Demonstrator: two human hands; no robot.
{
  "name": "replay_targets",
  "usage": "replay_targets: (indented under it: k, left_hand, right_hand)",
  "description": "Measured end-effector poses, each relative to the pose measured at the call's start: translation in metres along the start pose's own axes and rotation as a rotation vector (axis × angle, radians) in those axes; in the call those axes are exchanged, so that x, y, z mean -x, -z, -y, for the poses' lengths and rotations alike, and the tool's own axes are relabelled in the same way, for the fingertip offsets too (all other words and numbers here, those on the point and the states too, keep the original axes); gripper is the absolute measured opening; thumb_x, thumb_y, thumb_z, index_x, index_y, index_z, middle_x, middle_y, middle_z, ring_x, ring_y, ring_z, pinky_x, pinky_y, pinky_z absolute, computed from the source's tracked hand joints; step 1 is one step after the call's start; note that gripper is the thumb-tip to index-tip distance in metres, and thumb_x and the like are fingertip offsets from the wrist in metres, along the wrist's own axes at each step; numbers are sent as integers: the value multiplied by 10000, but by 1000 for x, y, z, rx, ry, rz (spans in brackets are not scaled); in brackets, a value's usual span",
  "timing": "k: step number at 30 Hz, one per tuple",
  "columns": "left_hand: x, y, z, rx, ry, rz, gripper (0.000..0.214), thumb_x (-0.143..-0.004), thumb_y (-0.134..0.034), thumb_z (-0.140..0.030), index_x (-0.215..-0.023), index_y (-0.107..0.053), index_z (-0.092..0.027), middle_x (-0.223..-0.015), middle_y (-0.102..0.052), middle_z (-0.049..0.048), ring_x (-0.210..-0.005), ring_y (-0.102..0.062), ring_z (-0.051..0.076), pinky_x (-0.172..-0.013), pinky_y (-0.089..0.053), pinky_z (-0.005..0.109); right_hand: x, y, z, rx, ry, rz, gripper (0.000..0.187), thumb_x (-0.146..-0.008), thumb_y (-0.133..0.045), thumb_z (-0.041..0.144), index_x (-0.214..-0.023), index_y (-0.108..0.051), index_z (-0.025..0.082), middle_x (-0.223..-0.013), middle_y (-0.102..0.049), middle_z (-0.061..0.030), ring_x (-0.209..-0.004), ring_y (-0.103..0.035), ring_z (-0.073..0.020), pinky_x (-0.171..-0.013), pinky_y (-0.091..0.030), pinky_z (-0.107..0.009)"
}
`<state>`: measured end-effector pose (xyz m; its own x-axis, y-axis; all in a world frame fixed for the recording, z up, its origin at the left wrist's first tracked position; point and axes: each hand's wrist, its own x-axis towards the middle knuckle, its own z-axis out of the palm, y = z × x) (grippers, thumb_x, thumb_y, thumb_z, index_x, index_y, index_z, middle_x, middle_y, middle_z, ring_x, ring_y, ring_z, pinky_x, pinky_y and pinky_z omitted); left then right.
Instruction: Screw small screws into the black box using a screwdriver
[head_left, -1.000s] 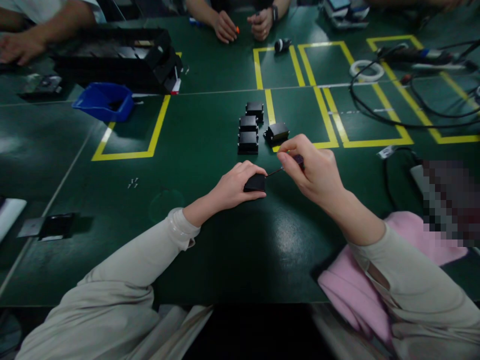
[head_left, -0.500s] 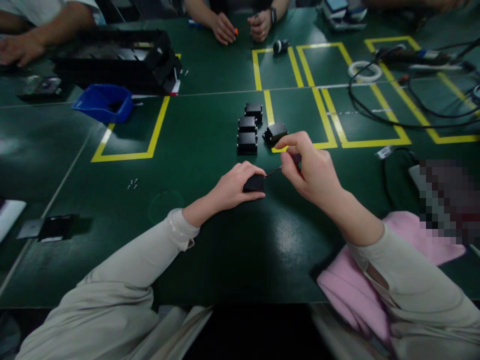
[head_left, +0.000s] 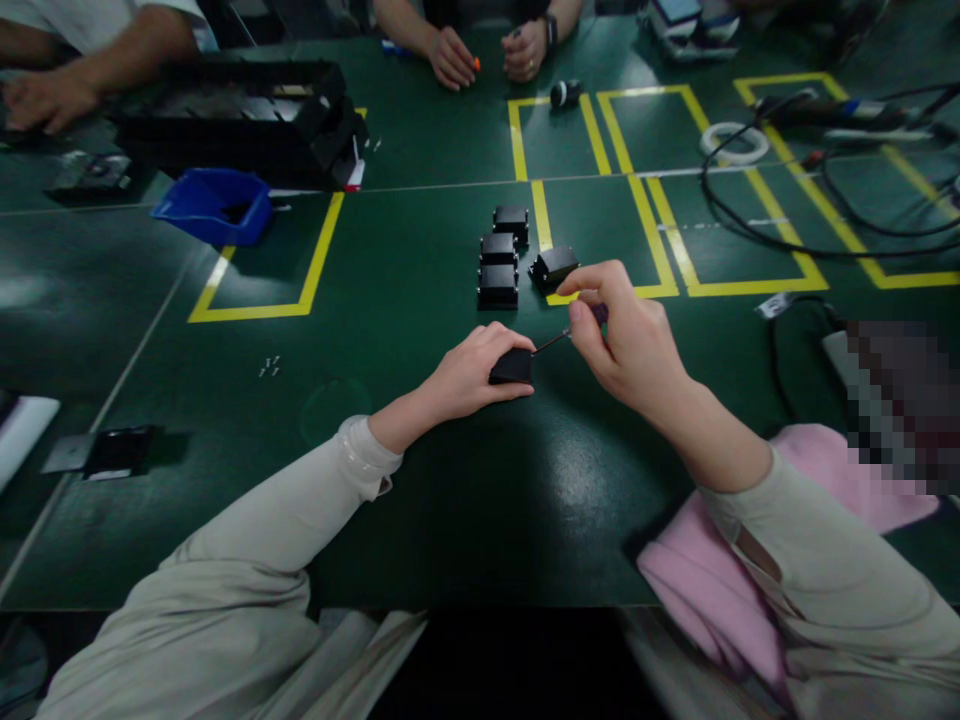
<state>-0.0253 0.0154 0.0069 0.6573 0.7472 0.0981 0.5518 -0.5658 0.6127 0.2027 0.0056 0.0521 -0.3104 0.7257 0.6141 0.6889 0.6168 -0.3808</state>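
My left hand (head_left: 480,370) is closed around a small black box (head_left: 511,367), which it holds down on the green table (head_left: 450,500). In my right hand (head_left: 626,335) is a screwdriver (head_left: 553,341), gripped by its dark handle. Its thin shaft slants down to the left, and the tip meets the upper right edge of the box. Just beyond my hands, three similar black boxes (head_left: 498,287) stand in a column. One more black box (head_left: 555,267) sits tilted to their right, close behind my right hand.
Several small screws (head_left: 270,366) lie at the left. A blue bin (head_left: 214,205) stands near stacked black trays (head_left: 232,120). Pink cloth (head_left: 709,570) lies under my right forearm. Cables (head_left: 750,225) cross the far right. Other people's hands (head_left: 454,58) rest across the table.
The whole view has shifted very slightly to the right. Both hands keep their hold, and the screwdriver tip stays at the box's edge.
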Motion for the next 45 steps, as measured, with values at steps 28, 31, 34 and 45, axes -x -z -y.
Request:
replay_targets:
  k: [28,31,34,45]
  left_hand:
    - [0,0,-1,0,2,6,444,-928,-703,-502,-1252,-584,-223,-1241,-621,84,-1170,-573,275,-1020,-455,414]
    - [0,0,0,-2,6,4,447,-923,-701,-513,-1247,-587,-225,-1241,-622,87,-1161,-575,278,-1014,-457,415]
    - [0,0,0,-4,5,8,451,-923,-700,-515,-1250,-587,-225,-1243,-622,88,-1164,-574,279,-1018,-454,416]
    - [-1,1,-1,-6,5,16,443,-931,-688,-523,-1247,-584,-231,-1244,-625,78,-1181,-570,275,-1042,-447,419]
  right_hand:
    - [0,-1,-1,-11,22,-27,221,-1001,-454,294,-1092,-629,194,-747,-671,-6,-599,-632,-133,-557,-440,-258]
    - [0,-1,-1,5,13,-15,238,-1020,-463,359,-1013,-636,196,-746,-666,-9,-609,-636,-135,-567,-440,-260]
    - [0,0,-1,11,14,-16,244,-1019,-480,378,-972,-633,194,-729,-660,-4,-594,-631,-132,-559,-425,-257]
    - [0,0,-1,-5,-8,12,284,-1037,-452,412,-1002,-643,205,-720,-659,-1,-610,-636,-134,-577,-439,-254]
